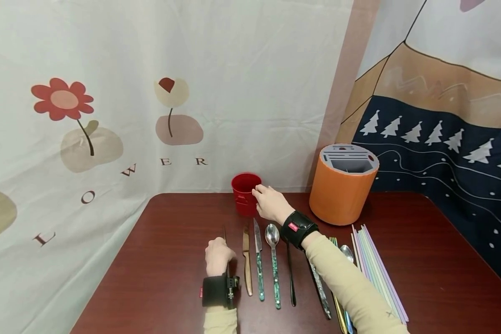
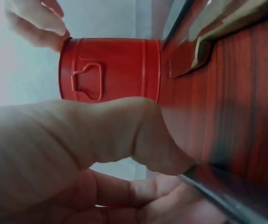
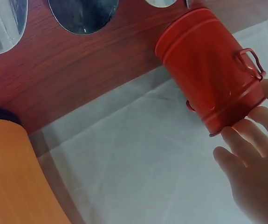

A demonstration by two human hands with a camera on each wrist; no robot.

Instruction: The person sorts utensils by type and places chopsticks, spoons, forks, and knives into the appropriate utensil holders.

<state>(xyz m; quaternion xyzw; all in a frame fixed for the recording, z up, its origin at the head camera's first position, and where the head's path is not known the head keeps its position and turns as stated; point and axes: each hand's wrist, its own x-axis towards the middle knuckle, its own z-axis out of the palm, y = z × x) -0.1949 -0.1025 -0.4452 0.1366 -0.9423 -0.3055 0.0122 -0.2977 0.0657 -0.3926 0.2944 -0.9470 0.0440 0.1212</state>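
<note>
Red metal tin [image 1: 245, 194], ribbed, small side handle

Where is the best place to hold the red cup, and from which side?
Probably the rim of the red cup, from above: it stands upright with its mouth open, and the right hand fingers already touch that rim. The small side handle looks flat.

An orange cylindrical holder [image 1: 343, 185] with a grey slotted top stands at the back of the dark wooden table [image 1: 434, 269]. In front of it to the right lies a bundle of pastel straws [image 1: 377, 269]. In front to its left, knives [image 1: 258, 260] and a spoon [image 1: 273, 260] lie in a row.
</note>
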